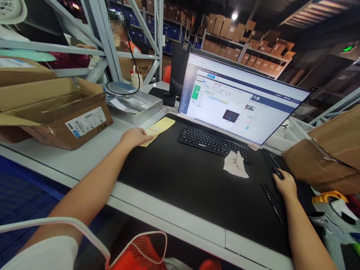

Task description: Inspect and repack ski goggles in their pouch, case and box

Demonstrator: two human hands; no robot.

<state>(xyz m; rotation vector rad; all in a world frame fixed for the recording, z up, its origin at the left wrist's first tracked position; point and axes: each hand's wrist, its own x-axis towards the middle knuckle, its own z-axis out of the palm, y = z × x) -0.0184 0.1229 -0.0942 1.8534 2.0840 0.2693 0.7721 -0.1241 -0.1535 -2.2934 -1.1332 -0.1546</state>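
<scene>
My left hand (135, 137) is on the left side of the black desk mat (180, 183), closed on the near end of some yellow paper slips (161, 125), with the thumb on top. How many slips there are I cannot tell. Over at the right, my right hand (285, 184) grips a black computer mouse (278, 173). Beside that hand lie dark pens (272, 205). A black keyboard (202, 139) sits below the lit monitor (239, 99), and a crumpled white tissue (235, 165) overlaps the keyboard's right front edge.
An opened cardboard box (56, 116) and a shallow grey tray (137, 108) stand at the left. Cardboard boxes (326, 161) crowd the right side, near a white basket (299, 129). Behind a metal frame (109, 45) is another person (135, 48). A white cable-like loop (75, 221) crosses the lower left.
</scene>
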